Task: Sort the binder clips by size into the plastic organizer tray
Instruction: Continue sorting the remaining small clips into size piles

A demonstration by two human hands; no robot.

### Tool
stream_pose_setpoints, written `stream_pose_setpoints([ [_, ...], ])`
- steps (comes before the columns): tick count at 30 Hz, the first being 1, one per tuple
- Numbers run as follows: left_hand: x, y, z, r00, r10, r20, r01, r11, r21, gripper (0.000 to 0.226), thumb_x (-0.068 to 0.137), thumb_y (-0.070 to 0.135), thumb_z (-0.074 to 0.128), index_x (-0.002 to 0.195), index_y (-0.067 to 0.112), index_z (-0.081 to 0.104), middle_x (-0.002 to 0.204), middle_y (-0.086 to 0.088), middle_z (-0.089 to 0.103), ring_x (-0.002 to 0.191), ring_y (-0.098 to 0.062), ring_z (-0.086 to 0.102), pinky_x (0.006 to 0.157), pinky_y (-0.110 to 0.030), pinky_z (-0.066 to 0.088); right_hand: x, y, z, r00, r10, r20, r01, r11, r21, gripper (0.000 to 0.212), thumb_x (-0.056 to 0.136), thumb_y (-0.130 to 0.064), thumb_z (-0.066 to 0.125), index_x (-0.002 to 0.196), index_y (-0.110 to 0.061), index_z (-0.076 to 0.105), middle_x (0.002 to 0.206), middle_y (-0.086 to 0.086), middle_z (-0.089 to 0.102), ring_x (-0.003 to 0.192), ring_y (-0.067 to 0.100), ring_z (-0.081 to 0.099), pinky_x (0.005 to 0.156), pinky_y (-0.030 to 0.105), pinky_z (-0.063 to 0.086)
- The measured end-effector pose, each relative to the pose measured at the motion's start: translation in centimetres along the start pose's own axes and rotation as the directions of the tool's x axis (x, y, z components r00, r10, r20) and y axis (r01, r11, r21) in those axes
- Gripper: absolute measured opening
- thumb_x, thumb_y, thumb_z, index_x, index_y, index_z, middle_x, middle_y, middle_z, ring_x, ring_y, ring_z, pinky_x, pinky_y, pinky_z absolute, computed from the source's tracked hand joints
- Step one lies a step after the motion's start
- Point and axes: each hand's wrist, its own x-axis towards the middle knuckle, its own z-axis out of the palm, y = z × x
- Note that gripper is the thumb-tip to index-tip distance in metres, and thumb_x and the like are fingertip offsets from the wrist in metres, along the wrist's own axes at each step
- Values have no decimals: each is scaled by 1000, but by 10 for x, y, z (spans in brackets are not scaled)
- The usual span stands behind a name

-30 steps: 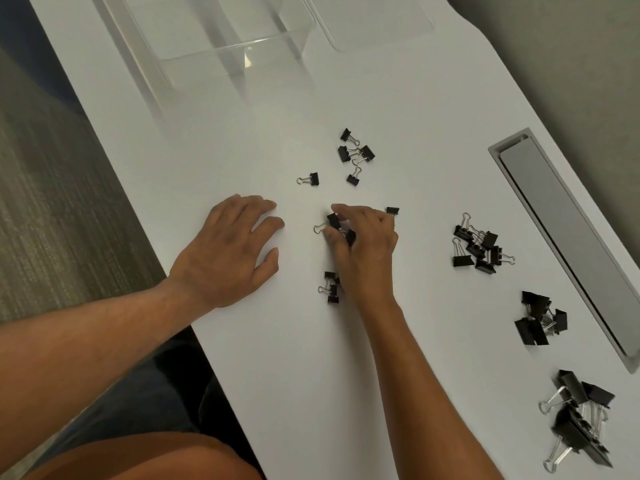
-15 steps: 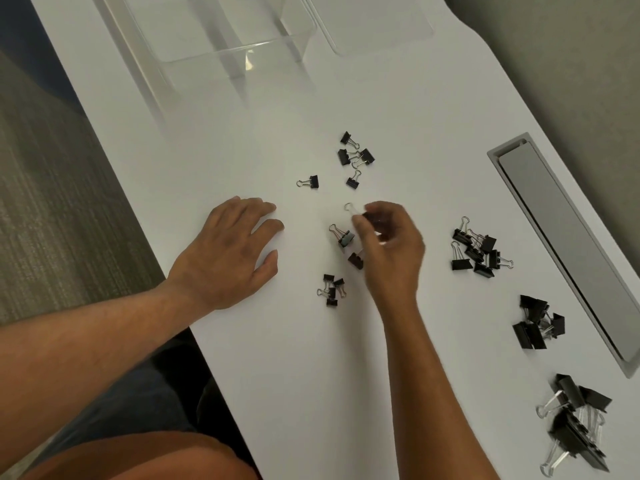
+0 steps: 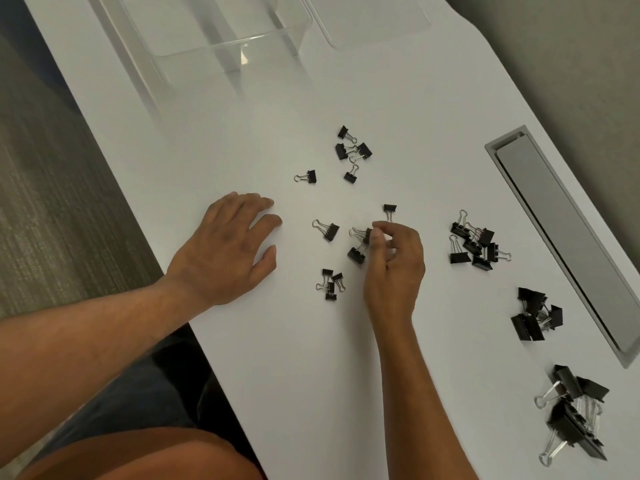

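The clear plastic tray [image 3: 221,32] at the far end of the white desk [image 3: 311,341] is cut off by the top edge, so I cannot count its compartments, and its see-through walls are hard to trace against the desk. The biggest clips [image 3: 571,414] at the near right corner lie in a tangle that I cannot count. My right hand [image 3: 394,265] has thumb and forefinger curled together, pinching a small clip [image 3: 363,233] by its black body; its wire loops stick out to the left, and my fingers hide most of the rest. Another small clip [image 3: 356,255] lies just below it, whether touching I cannot tell. One clip [image 3: 390,210] sits just beyond my fingertips, one [image 3: 328,230] lies between my two hands, and three tiny ones [image 3: 330,284] cluster near my wrist. My left hand [image 3: 225,251] rests flat on the desk, fingers spread, holding nothing. The tray lies well apart from both hands.
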Motion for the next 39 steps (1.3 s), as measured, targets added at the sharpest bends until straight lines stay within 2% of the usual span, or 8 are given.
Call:
stream_pose_setpoints([
  [3,0,-1,1,1000,-3,1,3,1000,1,40,100,34,50,129,8,62,143,-14,55,136,-37,50,122,-52,31,-4,8,7,953,-222,206,254,956,-147,35,106,-29,59,141,-27,62,149,-7,52,145,13,39,120,32,32],
  [7,0,-1,1,1000,3,-8,-3,1000,1,40,100,34,49,129,8,62,143,-14,55,135,-37,50,122,-51,31,1,19,22,817,-403,412,500,851,-159,34,107,-18,59,139,-23,66,151,-2,54,153,23,35,127,41,19],
  [13,0,1,0,1000,2,-29,-2,1000,-2,39,99,33,51,127,8,63,142,-14,56,133,-37,52,120,-52,34,15,26,17,885,-369,283,402,913,-67,27,99,-1,62,117,-12,79,130,-2,71,140,23,54,110,41,50],
  [22,0,2,0,1000,2,-23,-2,1000,-2,39,99,33,51,127,9,64,142,-13,56,134,-35,51,121,-50,32,18,15,-6,985,-54,165,14,972,233,37,102,8,51,118,-16,74,128,-6,72,143,9,52,115,36,46],
  [25,1,1,-1,1000,0,-14,0,1000,-7,39,100,33,51,128,9,63,142,-14,56,135,-36,51,122,-51,32,13,21,-20,994,-87,73,79,991,110,37,99,8,56,115,-20,75,124,-5,72,127,18,62,106,40,52],
  [31,0,2,0,999,9,-31,-9,1000,-8,38,99,32,52,127,9,63,142,-14,57,134,-36,52,122,-51,32,-2,20,-25,995,-20,93,19,1000,12,23,94,-17,78,117,-20,74,117,-10,71,102,10,67,86,12,48],
  [36,0,1,1,999,6,-39,-6,1000,-17,38,99,32,52,126,8,64,142,-14,57,133,-37,52,120,-53,34,10,3,-2,996,1,92,-6,999,53,23,95,-10,73,118,-17,73,109,-6,72,98,11,69,91,30,57],
  [39,0,1,3,999,2,-44,-3,1000,-19,38,99,31,53,126,8,64,141,-14,57,133,-37,53,120,-53,34,16,-4,7,988,-77,132,75,997,18,31,100,-17,69,130,-22,67,129,-6,63,112,15,64,96,34,54],
])
